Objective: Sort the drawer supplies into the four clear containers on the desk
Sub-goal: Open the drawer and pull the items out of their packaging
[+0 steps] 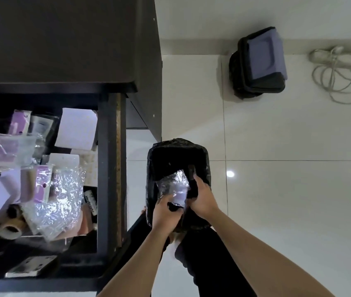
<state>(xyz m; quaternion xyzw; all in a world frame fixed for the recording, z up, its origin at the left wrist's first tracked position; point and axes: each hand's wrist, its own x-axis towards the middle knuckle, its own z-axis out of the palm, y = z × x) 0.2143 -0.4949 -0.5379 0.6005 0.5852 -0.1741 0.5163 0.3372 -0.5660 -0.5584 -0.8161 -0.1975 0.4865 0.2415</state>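
Observation:
Both my hands work over a small bin lined with a black bag (159, 153) on the floor. Between them is a crinkled clear plastic packet (171, 186) with a small black item. My left hand (165, 213) grips the packet's near end with the black piece. My right hand (202, 198) holds a black part at the packet's right side. To the left, the open dark drawer (106, 168) holds mixed supplies: white cards (77, 127), clear plastic packets (61, 202), tape rolls (9, 230) and purple-backed packs (42, 183). No clear containers are in view.
The dark desk top (63, 39) fills the upper left. On the white tiled floor stand a black case with a purple lid (260, 61) and a coiled white cable (337, 71) by the wall. My dark-trousered legs (202, 264) are below the bin.

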